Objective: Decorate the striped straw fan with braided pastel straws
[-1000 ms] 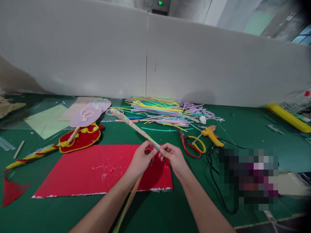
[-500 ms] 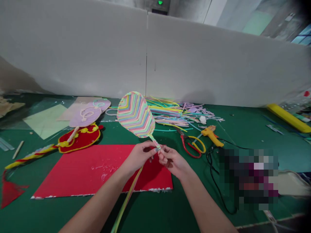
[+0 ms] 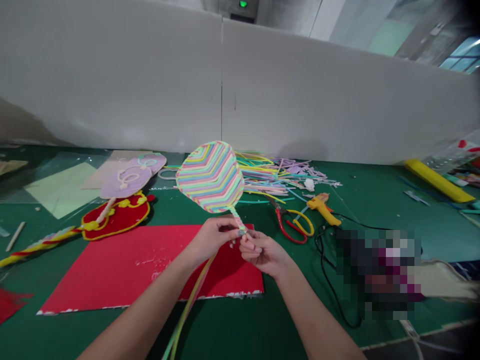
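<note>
A round fan (image 3: 210,177) with pastel zigzag stripes stands tilted above the table, its short twisted handle (image 3: 237,218) pointing down toward me. My left hand (image 3: 220,236) pinches the handle's lower part from the left. Close beside it, my right hand (image 3: 262,251) has its fingers closed at the handle's lower end. Long loose pipe cleaners (image 3: 193,297), yellow, green and pink, trail from under my left hand down to the bottom edge. A red board (image 3: 123,270) lies beneath both hands. The exact fingertip contact is partly hidden.
Behind the fan lies a pile of pipe cleaners (image 3: 262,172). Scissors (image 3: 292,225) and a yellow glue gun (image 3: 323,208) with a black cord are to the right. At left lie a red fan (image 3: 116,217) and a purple fan (image 3: 129,177). A white partition (image 3: 150,85) closes off the back.
The fan's face has turned more toward me and looks wider. Both hands keep their hold at the handle. The whole view has shifted slightly.
</note>
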Available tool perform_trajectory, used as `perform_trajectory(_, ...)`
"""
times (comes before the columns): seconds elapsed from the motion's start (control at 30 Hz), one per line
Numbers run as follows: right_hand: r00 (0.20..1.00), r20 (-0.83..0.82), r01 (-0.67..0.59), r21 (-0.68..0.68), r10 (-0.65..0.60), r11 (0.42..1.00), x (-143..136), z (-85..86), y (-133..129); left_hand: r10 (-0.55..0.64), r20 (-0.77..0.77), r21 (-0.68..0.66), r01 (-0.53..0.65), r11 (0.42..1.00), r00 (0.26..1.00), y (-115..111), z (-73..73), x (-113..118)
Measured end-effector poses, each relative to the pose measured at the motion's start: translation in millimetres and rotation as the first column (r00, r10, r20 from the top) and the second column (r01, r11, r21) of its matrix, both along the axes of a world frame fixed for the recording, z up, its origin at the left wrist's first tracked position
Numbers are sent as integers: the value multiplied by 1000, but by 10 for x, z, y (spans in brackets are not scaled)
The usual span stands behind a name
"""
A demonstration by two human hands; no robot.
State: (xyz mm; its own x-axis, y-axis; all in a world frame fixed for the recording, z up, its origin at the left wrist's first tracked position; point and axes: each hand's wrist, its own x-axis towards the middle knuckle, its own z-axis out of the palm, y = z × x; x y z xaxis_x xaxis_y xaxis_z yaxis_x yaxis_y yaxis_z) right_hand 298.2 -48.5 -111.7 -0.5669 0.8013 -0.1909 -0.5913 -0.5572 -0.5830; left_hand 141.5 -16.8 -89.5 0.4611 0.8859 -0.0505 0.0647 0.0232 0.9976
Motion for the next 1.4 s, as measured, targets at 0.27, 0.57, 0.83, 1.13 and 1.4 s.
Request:
perform_trajectory(0.27,992,-56,-106,68,110,992,-11,93,-29,-40,-16,113,41,993,999,-12,134,-14)
perform_trajectory(0.57,895,393,142,202,-213,969,30,133,-4,-2,-297,347,110,931,955,48,247,-88)
perform_trajectory(0.83,568,560,284,556,-604,781,-79,118,36,165,-643,482,227,846,748,-129,257,26)
perform_trajectory(1.13,448,591,294,611,-671,735,-88,128,-1,235,-818,461,354,814,525,-225,306,112)
perform_trajectory(1.4,551,552,265,595,-626,759,-12,67,28,120,-671,445,269,854,731,-102,279,55)
